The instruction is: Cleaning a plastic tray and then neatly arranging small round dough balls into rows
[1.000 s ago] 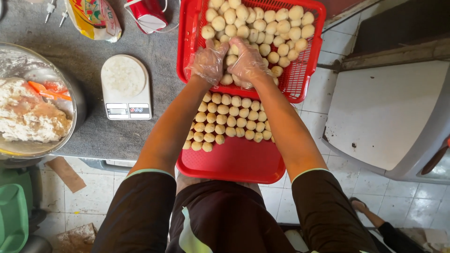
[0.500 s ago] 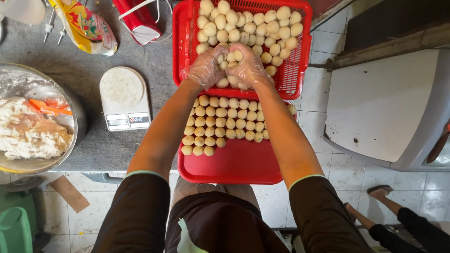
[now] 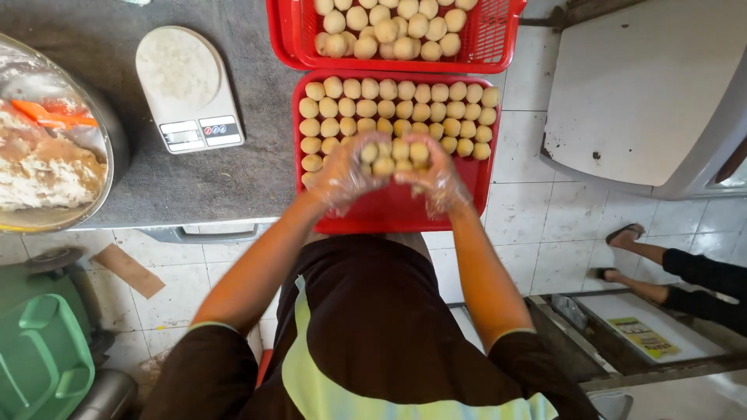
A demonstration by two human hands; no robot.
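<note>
My left hand [image 3: 348, 176] and my right hand [image 3: 433, 176], both in thin clear plastic gloves, are cupped together over a red tray [image 3: 389, 211]. Between them they hold several pale round dough balls [image 3: 393, 154]. Rows of the same dough balls [image 3: 397, 109] fill the far part of the tray; its near part is bare. Beyond the tray stands a red slotted basket [image 3: 498, 47] heaped with more balls.
A white digital kitchen scale [image 3: 189, 87] sits on the dark counter left of the tray. A large metal bowl [image 3: 109, 148] of dough with an orange scraper is far left. A green bin [image 3: 39, 358] stands below. Another person's sandalled feet [image 3: 622, 253] are at right.
Both hands have come back from the red basket to the tray, carrying a cluster of dough balls. The camera view has tilted down toward my body.
</note>
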